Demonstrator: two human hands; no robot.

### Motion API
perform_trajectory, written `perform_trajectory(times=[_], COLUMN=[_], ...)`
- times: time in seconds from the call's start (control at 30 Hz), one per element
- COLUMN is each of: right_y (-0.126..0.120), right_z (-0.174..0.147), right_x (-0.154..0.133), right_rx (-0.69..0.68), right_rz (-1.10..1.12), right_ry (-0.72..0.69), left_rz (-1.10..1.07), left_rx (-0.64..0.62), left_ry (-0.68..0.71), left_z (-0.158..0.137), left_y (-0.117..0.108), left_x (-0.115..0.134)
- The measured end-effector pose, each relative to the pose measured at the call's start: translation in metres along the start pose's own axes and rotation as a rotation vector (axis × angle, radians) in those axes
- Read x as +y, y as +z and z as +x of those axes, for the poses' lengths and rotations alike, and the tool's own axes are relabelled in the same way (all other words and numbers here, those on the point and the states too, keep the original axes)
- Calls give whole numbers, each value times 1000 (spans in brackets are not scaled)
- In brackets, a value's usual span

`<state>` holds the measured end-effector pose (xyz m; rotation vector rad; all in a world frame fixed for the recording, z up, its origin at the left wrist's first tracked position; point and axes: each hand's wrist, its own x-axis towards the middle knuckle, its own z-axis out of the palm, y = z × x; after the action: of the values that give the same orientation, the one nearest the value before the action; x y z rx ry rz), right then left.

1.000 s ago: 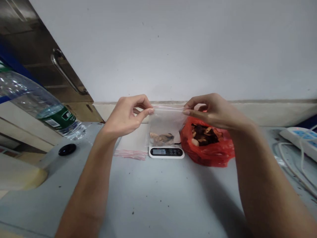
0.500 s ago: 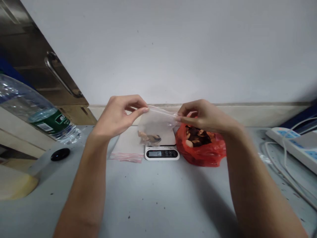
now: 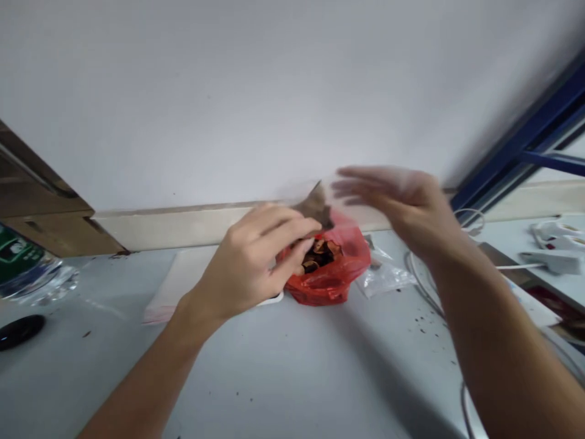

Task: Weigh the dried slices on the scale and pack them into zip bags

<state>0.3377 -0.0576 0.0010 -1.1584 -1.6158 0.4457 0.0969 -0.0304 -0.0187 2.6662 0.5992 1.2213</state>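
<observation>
My left hand point(image 3: 260, 259) is closed, thumb against fingers, on a small clear zip bag point(image 3: 315, 204) with brownish dried pieces inside. The bag is tilted and blurred above a red plastic bag point(image 3: 322, 289). Dark brown dried slices point(image 3: 320, 253) fill the red bag's open top. My right hand point(image 3: 397, 198) is raised to the right of the zip bag, its fingers stretched out and smeared by motion, holding nothing that I can see. Behind my left hand only a white edge of the kitchen scale point(image 3: 275, 299) shows. A stack of flat zip bags point(image 3: 176, 283) lies left of it.
A water bottle point(image 3: 22, 262) and a black oval object point(image 3: 22, 331) are at the left. On the right are another clear plastic bag point(image 3: 384, 274), white cables point(image 3: 425, 289), a plug point(image 3: 553, 262) and a blue frame point(image 3: 525, 140). A wall point(image 3: 256, 110) rises behind the table.
The view has turned right. The zip bag, earlier held by both hands above the scale, has moved over the red bag in my left hand. My right hand has let go and its fingers have straightened.
</observation>
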Motion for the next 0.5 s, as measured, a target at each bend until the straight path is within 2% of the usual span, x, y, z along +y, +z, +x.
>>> perform_trajectory(times=[0.07, 0.1, 0.13, 0.17, 0.23, 0.3, 0.37, 0.43, 0.5], right_y=[-22, -31, -38, -43, -50, -53, -52, -50, -44], right_z=[-16, -25, -36, -46, -68, -85, -94, -90, -76], right_x=[11, 19, 29, 42, 68, 90, 99, 92, 73], right_rx=[274, 355, 341, 259, -12, -272, -413, -375, -199], right_rz=[-115, -216, -327, -413, -525, -575, -592, -560, -551], right_ry=[-43, -51, -33, -12, 8, 25, 58, 66, 25], left_rz=[-59, -62, -57, -47, -37, -41, -49, -58, -58], left_rx=[-203, -289, -374, -447, -550, -588, -576, -559, -547], left_ry=[4, -27, -52, -82, -120, -146, -173, -198, -189], left_z=[-3, -4, -5, -6, -7, -7, -7, -7, -7], left_y=[11, 16, 21, 25, 31, 33, 31, 28, 25], left_x=[-3, -6, -8, -10, -14, -15, -16, -16, -14])
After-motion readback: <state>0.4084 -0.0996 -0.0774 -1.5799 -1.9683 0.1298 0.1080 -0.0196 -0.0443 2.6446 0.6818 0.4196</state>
